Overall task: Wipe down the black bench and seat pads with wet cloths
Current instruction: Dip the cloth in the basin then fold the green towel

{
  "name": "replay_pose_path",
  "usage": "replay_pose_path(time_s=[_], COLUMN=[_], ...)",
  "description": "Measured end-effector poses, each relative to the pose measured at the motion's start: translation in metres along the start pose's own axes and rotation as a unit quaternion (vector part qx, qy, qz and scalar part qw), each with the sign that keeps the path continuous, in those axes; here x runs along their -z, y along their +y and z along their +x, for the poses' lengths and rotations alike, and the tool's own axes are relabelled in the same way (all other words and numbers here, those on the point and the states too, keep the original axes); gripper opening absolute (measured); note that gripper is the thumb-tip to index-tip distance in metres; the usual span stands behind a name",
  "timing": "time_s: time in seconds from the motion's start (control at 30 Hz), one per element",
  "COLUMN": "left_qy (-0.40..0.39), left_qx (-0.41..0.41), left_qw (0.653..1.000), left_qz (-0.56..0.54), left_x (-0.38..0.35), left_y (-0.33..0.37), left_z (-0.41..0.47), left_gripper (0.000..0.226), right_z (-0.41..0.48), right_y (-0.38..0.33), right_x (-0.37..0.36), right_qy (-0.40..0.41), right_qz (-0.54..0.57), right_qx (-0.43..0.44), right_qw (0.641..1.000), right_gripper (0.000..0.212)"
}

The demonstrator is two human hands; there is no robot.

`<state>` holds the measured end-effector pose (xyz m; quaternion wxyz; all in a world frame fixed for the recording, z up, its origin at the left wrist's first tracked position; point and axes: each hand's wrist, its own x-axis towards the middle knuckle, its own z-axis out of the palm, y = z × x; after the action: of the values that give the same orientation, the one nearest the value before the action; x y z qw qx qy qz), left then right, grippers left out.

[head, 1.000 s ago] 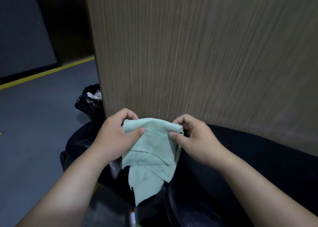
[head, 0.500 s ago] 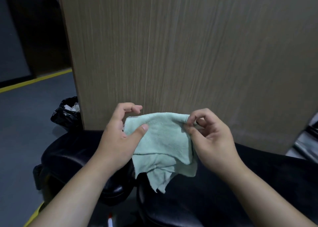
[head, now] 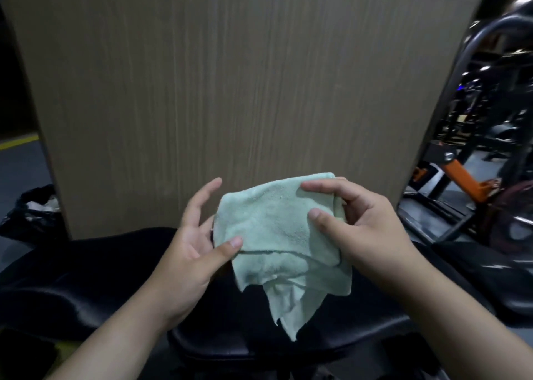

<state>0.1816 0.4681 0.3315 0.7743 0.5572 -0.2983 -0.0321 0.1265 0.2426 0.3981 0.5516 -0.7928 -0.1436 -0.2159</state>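
Note:
I hold a pale green cloth (head: 274, 229), folded over, in the air above the black seat pad (head: 230, 342). My right hand (head: 363, 229) grips its right side between thumb and fingers. My left hand (head: 190, 252) supports the left edge, thumb pressed on the cloth and the other fingers spread apart behind it. A ragged lower corner of the cloth hangs down toward the pad. A second black pad (head: 72, 276) lies to the left, under my left forearm.
A tall wood-grain panel (head: 230, 91) stands close behind the pads. A black rubbish bag (head: 31, 215) sits on the grey floor at the left. Gym machine frames with orange parts (head: 467, 177) and a weight plate fill the right side.
The view has swung to the right, bringing gym equipment into sight. The cloth has been folded more compactly, and my left fingers have spread open behind it.

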Motion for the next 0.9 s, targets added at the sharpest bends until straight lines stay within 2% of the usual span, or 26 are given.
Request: replay_pose_path(time_s=[0.2, 0.33, 0.53, 0.63, 0.73, 0.9], left_qy=[-0.002, -0.057, -0.074, -0.083, -0.087, -0.17], left_qx=[0.026, 0.092, 0.084, 0.053, 0.053, 0.099], left_qw=[0.998, 0.993, 0.982, 0.962, 0.949, 0.909], left_qz=[0.05, 0.036, 0.153, 0.256, 0.3, 0.368], left_x=[-0.031, -0.057, -0.112, -0.146, -0.184, -0.237], left_y=[-0.001, -0.01, -0.036, -0.057, -0.084, -0.134], left_z=[0.007, 0.017, 0.028, 0.027, 0.018, -0.007], left_gripper=[0.044, 0.043, 0.05, 0.055, 0.066, 0.081], right_z=[-0.012, -0.025, -0.057, -0.085, -0.12, -0.189], right_y=[0.0, 0.013, 0.039, 0.056, 0.073, 0.109], right_x=[0.04, 0.07, 0.122, 0.149, 0.173, 0.201], right_qy=[-0.03, -0.024, -0.017, 0.004, 0.029, 0.046], right_qz=[-0.026, -0.041, -0.103, -0.167, -0.204, -0.254], right_qx=[-0.022, -0.025, -0.046, -0.048, -0.079, -0.153], right_qw=[0.999, 0.999, 0.993, 0.985, 0.975, 0.954], right_gripper=[0.042, 0.045, 0.053, 0.061, 0.067, 0.072])
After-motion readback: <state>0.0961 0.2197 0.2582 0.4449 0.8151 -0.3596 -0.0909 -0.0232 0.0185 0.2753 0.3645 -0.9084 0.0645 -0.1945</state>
